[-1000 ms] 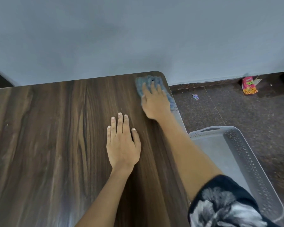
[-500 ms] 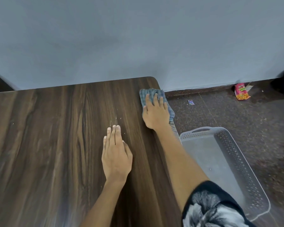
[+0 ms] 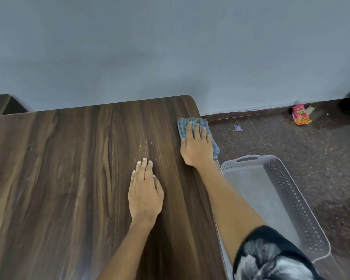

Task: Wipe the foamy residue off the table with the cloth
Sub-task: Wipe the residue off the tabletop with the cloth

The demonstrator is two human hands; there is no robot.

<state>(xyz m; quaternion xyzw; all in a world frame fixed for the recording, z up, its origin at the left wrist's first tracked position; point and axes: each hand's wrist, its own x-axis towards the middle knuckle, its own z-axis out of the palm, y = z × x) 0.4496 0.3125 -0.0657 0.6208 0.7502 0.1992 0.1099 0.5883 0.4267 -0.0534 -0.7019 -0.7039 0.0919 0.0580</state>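
We wipe a wooden tabletop [image 3: 73,178] with a cloth [image 3: 183,126] at its right edge, most of the surface already looking clean.

Our right hand [image 3: 197,147] presses flat on the blue-grey checked cloth, fingers spread and straight, at the right edge of the tabletop near its far corner, with part of the cloth hanging over the edge. Our left hand [image 3: 144,191] rests flat on the tabletop, fingers straight, holding nothing. We judge the task nearly done: only a few small white specks of residue [image 3: 140,147] show, just beyond the left fingertips and left of the cloth. Right of the tabletop, on the floor, a grey perforated basket [image 3: 297,201] stands, with a red snack packet [image 3: 301,114] and a small wrapper [image 3: 238,127] farther off. Nothing lies between cloth and specks.
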